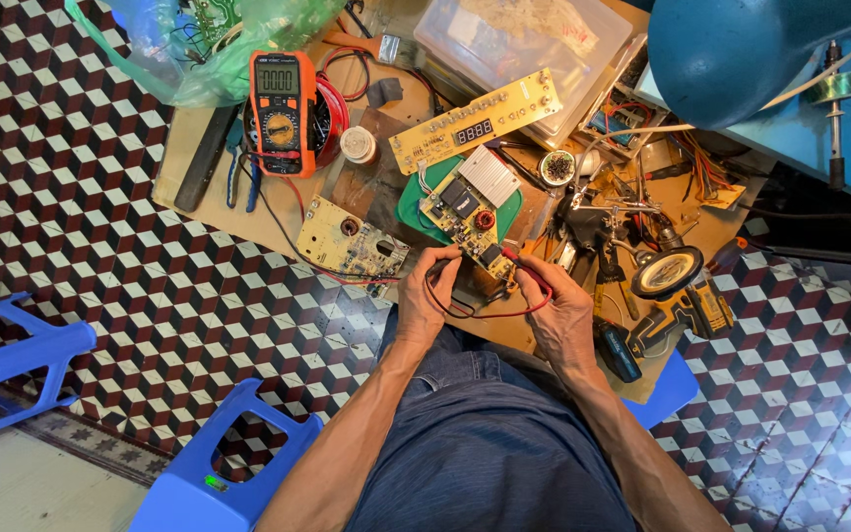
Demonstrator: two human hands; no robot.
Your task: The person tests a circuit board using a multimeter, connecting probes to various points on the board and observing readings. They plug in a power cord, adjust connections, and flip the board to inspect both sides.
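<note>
I sit over a low wooden desk (pixel 199 148) and both my hands are at the near end of a circuit board (pixel 467 209), which lies on a green mat (pixel 412 205) in the middle of the desk. My left hand (pixel 424 296) is closed around a black probe (pixel 443 258), with the tip pointing at the near edge of the circuit board. My right hand (pixel 561 313) grips a red probe (pixel 522 264) between thumb and fingers, and its tip touches the same edge of the board, just right of the black one. The red and black leads (pixel 490 313) make a loop between my two hands, below the board.

Left of the circuit board lies a second, yellowish board (pixel 347 236), flat on the desk. Further left and beyond it stands an orange multimeter (pixel 283 110), its display facing up. Beyond the circuit board a long, narrow display board (pixel 475 120) lies slanted, partly on a clear plastic box (pixel 524 44). Right of the circuit board I see a magnifying glass (pixel 667 271) on a stand and a yellow cordless drill (pixel 687 313), near to my right hand. A blue plastic stool (pixel 209 463) stands on the tiled floor (pixel 100 246), left of my left arm.
</note>
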